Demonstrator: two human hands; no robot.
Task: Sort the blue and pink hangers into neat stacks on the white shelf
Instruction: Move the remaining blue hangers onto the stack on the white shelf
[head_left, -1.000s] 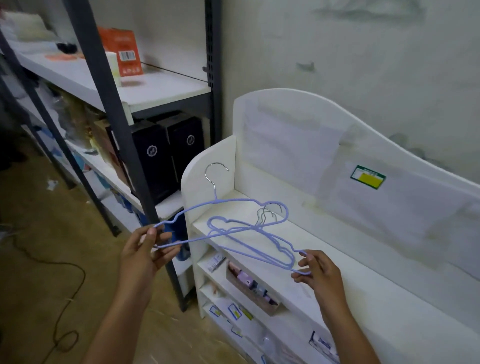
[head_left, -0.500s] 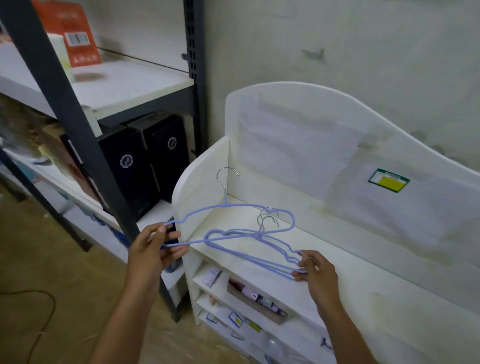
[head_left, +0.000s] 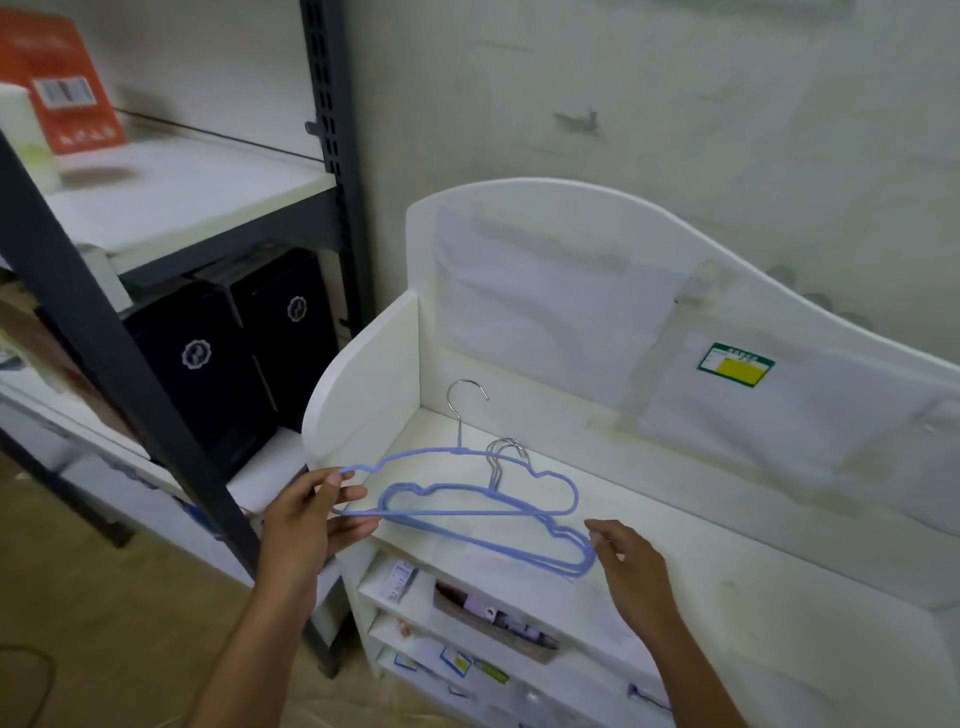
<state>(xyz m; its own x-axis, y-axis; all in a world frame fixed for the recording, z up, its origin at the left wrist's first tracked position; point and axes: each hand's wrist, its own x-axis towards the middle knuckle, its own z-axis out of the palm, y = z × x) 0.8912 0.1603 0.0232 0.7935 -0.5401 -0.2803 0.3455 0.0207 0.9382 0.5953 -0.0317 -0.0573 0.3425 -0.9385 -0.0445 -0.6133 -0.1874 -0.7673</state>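
Left hand, lower centre-left of frame: thumb and fingers pinch the left end of one blue hanger, held roughly level over the top of the white shelf; its steel hook points up toward the backboard. Right hand, lower centre-right: fingers loosely spread, tips at the right end of the stack of blue hangers; contact cannot be confirmed. Stack lies flat on the shelf top, hooks bunched near frame centre, under the held hanger.

Surroundings: green-and-yellow label on the backboard, right of centre. Lower compartments hold small packets and a shallow tray of small items. Dark metal rack at left carries two black boxes; orange box at upper left.
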